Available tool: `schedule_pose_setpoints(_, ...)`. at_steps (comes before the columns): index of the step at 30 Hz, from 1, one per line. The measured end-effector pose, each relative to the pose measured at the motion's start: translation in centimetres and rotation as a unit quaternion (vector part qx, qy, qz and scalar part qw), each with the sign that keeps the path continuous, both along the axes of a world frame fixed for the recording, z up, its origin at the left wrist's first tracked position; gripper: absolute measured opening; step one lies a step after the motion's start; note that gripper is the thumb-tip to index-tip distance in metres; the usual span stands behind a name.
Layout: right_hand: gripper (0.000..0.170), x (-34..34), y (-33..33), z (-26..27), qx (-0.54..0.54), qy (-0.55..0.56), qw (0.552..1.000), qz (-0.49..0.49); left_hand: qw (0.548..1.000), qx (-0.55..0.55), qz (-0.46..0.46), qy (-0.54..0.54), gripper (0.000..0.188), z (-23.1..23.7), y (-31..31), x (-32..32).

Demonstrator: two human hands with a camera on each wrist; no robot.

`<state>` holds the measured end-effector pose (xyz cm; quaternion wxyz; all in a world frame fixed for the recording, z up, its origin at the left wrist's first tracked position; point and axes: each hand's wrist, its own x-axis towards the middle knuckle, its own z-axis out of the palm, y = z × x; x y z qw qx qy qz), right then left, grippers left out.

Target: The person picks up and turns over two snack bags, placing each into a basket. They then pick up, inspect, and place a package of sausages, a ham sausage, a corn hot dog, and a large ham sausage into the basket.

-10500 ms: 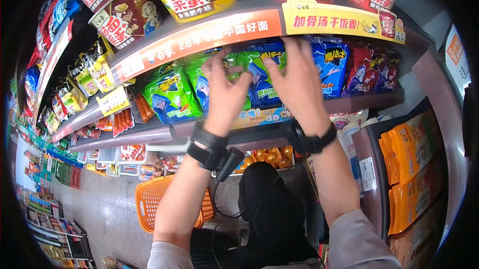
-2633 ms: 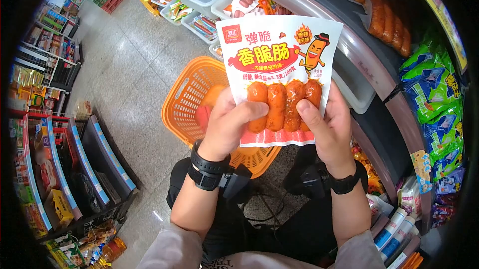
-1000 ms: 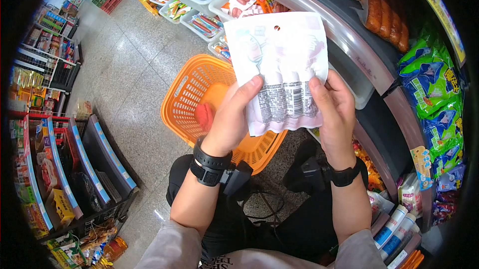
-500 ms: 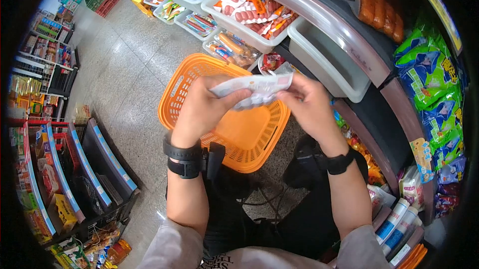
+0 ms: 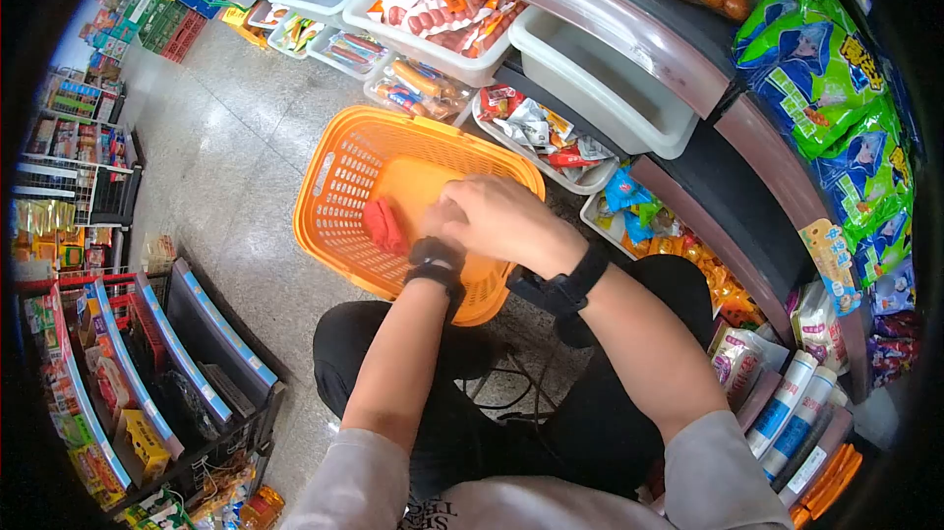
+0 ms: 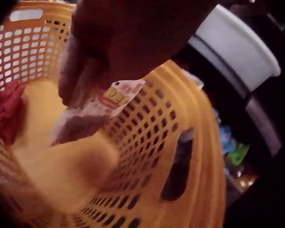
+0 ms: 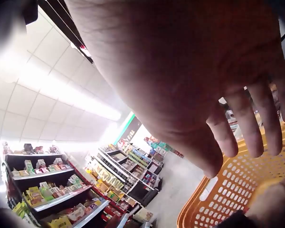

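Note:
In the left wrist view my left hand (image 6: pixel 118 47) reaches down inside the orange basket (image 6: pixel 199 147), its fingers holding a pack of sausages (image 6: pixel 116 99) over the basket floor. The pack tilts, its printed front partly showing. From the head view the pack is hidden behind the hands. My right hand (image 5: pixel 506 220) lies across above the left one, over the basket. Its fingers (image 7: pixel 244 121) are spread and extended in the right wrist view, with nothing held in them. A crumpled red item (image 5: pixel 383 225) rests in the basket beside the left hand.
White bins (image 5: pixel 590 78) and a tray of small snack packs (image 5: pixel 546 137) line the shelf ahead. Green snack bags (image 5: pixel 821 68) hang at the right. A dark rack (image 5: pixel 187 353) stands at the left on the grey floor. My knees flank the basket's near side.
After handling packs on the shelf, both hands held up the sausage pack, turned it over, then lowered it into the basket. The right hand has let go of it.

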<state>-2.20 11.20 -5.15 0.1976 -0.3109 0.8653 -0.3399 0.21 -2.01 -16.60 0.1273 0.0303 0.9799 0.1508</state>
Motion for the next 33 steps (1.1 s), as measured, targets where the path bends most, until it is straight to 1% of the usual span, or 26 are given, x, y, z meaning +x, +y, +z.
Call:
schedule_pose_setpoints(3, 0.031, 0.5, -0.3, -0.4, -0.002, 0.009, 1.000, -0.005, 0.999, 0.045, -0.002, 0.004, 0.021, -1.6, 0.8, 0.4)
schedule_pose_setpoints(8, 0.029, 1.1, 0.4, -0.6, -0.015, 0.024, 0.999, -0.014, 0.999, 0.042, 0.006, 0.010, 0.023, -2.8, 0.7, 0.9)
schedule_pose_setpoints(11, 0.028, 1.2, 0.4, 0.0, -0.022, 0.004, 1.000, 0.001, 0.999, 0.042, 0.010, 0.011, 0.024, -3.1, 0.4, 1.1)
schedule_pose_setpoints(17, 0.028, 1.3, 0.5, 0.3, -0.019, 0.005, 1.000, 0.002, 0.999, 0.042, 0.019, 0.020, 0.027, -3.2, -0.3, 1.6)
schedule_pose_setpoints(20, 0.028, 1.2, 0.6, 0.4, -0.026, 0.024, 0.999, 0.001, 0.998, 0.046, 0.023, 0.027, 0.028, -3.1, -0.6, 1.7)
schedule_pose_setpoints(23, 0.027, 0.8, 0.8, 0.6, -0.046, 0.016, 0.999, -0.008, 0.998, 0.054, 0.025, 0.036, 0.030, -3.0, -0.9, 1.4)
schedule_pose_setpoints(25, 0.023, 0.6, 1.0, 0.7, -0.076, 0.029, 0.996, -0.039, 0.997, 0.064, 0.024, 0.048, 0.030, -2.6, -0.9, 1.0)
schedule_pose_setpoints(28, 0.021, 0.1, 1.3, 1.1, -0.099, 0.033, 0.992, -0.065, 0.988, 0.118, 0.022, 0.098, 0.032, -1.5, -1.3, -0.6)
schedule_pose_setpoints(29, 0.021, 0.2, 1.5, 1.3, -0.103, 0.038, 0.992, -0.064, 0.976, 0.172, 0.024, 0.129, 0.032, -1.1, -1.4, -1.7)
schedule_pose_setpoints(30, 0.019, 0.2, 1.6, 1.3, -0.126, 0.066, 0.987, -0.073, 0.958, 0.231, 0.021, 0.169, 0.033, -0.6, -1.6, -3.2)
schedule_pose_setpoints(31, 0.018, 0.0, 1.7, 1.4, -0.149, 0.090, 0.981, -0.083, 0.947, 0.251, 0.011, 0.199, 0.033, 1.1, -1.4, -4.8)
schedule_pose_setpoints(32, 0.017, -0.3, 1.8, 1.5, -0.135, 0.061, 0.986, -0.073, 0.974, 0.085, -0.010, 0.210, 0.040, 2.9, -1.7, -6.1)
schedule_pose_setpoints(33, 0.017, -0.5, 1.9, 1.9, -0.140, 0.064, 0.985, -0.076, 0.974, 0.081, -0.014, 0.212, 0.040, 2.4, -1.9, -8.0)
